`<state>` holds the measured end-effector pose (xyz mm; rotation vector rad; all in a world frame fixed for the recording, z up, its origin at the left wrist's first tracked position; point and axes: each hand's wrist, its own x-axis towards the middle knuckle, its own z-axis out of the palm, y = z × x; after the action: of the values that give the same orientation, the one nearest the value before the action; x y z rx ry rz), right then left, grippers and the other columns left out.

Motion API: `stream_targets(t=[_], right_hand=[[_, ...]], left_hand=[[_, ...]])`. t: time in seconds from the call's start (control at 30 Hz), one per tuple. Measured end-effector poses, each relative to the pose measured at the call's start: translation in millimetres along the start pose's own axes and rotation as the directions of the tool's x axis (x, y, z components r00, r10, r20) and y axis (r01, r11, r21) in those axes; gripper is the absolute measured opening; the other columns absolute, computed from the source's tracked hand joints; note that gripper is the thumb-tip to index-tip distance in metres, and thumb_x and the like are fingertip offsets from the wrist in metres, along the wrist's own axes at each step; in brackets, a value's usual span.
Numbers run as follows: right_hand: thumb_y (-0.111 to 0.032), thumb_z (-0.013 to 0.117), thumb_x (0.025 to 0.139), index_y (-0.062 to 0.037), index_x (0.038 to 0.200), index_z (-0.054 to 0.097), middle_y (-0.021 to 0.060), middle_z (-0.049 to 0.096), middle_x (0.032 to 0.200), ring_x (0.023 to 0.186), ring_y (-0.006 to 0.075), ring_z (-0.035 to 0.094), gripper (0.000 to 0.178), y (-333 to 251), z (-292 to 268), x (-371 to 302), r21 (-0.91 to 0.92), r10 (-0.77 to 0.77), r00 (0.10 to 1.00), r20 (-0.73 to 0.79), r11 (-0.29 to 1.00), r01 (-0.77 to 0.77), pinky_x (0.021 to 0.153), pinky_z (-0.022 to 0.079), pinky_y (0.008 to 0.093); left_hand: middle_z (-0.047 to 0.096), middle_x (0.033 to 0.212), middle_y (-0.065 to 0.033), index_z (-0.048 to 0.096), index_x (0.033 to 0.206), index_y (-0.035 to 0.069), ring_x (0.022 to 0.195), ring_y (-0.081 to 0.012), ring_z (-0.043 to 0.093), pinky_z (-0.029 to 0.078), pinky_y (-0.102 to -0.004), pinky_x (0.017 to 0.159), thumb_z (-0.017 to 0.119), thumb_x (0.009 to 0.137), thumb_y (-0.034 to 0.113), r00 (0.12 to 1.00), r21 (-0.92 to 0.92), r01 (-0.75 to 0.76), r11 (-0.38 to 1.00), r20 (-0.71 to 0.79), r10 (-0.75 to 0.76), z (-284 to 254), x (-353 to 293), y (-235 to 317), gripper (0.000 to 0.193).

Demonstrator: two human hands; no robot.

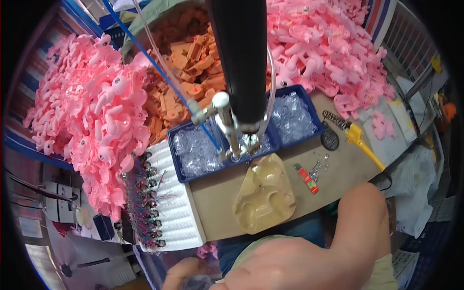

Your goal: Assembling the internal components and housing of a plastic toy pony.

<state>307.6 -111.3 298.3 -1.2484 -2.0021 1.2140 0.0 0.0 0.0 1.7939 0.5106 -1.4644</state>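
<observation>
My right arm (360,217) comes in from the lower right, bent, with bare skin spreading large and close across the lower edge; its fingers cannot be made out. At the bottom left, part of my left arm or hand (183,269) shows beside some clear plastic (195,282), its fingers hidden. In front of me on the brown board lies a yellowish translucent moulded holder (263,198) with rounded hollows, apart from both arms. Above its far end stands a metal nozzle fixture (227,121) with blue and clear hoses, beside a thick black column (239,58).
Blue trays (186,180) hold clear plastic parts. Pink toy shells (108,111) heap up on both sides, orange parts (186,72) behind. Wired round parts (152,212) line a white ridged sheet (179,217). At right lie a yellow-handled soldering iron (362,145) and a red-green object (308,181).
</observation>
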Motion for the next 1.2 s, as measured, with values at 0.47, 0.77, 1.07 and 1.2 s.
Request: stream_targets(t=[0.47,0.77,1.07,1.2], right_hand=[[-0.019,0.061,0.073,-0.0021,0.075,0.061,0.0161,0.06,0.076,0.07,0.0319,0.061,0.017,288.5,-250.5,-14.6,-0.418,-0.241,0.354,-0.904,0.314,-0.853,0.062,0.047,0.0433],[-0.025,0.058,0.078,-0.0013,0.09,0.064,0.024,0.062,0.076,0.073,0.0355,0.063,0.027,336.4,-374.7,-46.5,-0.345,-0.257,0.233,-0.938,0.762,-0.548,0.063,0.048,0.0426],[-0.024,0.059,0.085,-0.0006,0.084,0.063,0.0009,0.057,0.072,0.063,0.0068,0.048,0.024,213.3,-317.1,-30.4,0.075,0.083,0.023,-0.996,0.969,-0.234,0.056,0.037,0.0242],[-0.022,0.056,0.086,-0.0014,0.08,0.06,-0.0023,0.052,0.069,0.064,0.0059,0.047,0.021,147.2,-257.0,-54.3,0.041,0.139,0.206,-0.969,0.908,-0.418,0.058,0.036,0.0215]], left_hand=[[0.057,0.079,-0.0109,0.058,0.083,0.006,0.075,-0.0292,0.059,0.049,-0.0403,0.063,0.056,0.076,0.011,-0.218,0.357,0.35,0.866,-0.868,0.446,-367.8,-102.0,62.4,0.009],[0.062,0.086,-0.0228,0.062,0.086,0.0,0.082,-0.0372,0.061,0.048,-0.0464,0.072,0.053,0.081,0.019,-0.335,0.107,-0.175,0.979,-0.941,0.043,-394.9,-91.6,58.6,0.022],[0.061,0.088,-0.0273,0.054,0.094,-0.008,0.084,-0.0419,0.06,0.05,-0.047,0.074,0.059,0.08,0.041,-0.217,-0.123,-0.161,0.979,-0.964,-0.157,-428.1,-48.1,83.4,0.051],[0.063,0.086,-0.0223,0.056,0.092,-0.006,0.081,-0.0352,0.063,0.052,-0.0428,0.069,0.059,0.082,0.034,-0.379,0.035,-0.321,0.947,-0.921,-0.094,-430.9,-43.5,47.9,0.042]])
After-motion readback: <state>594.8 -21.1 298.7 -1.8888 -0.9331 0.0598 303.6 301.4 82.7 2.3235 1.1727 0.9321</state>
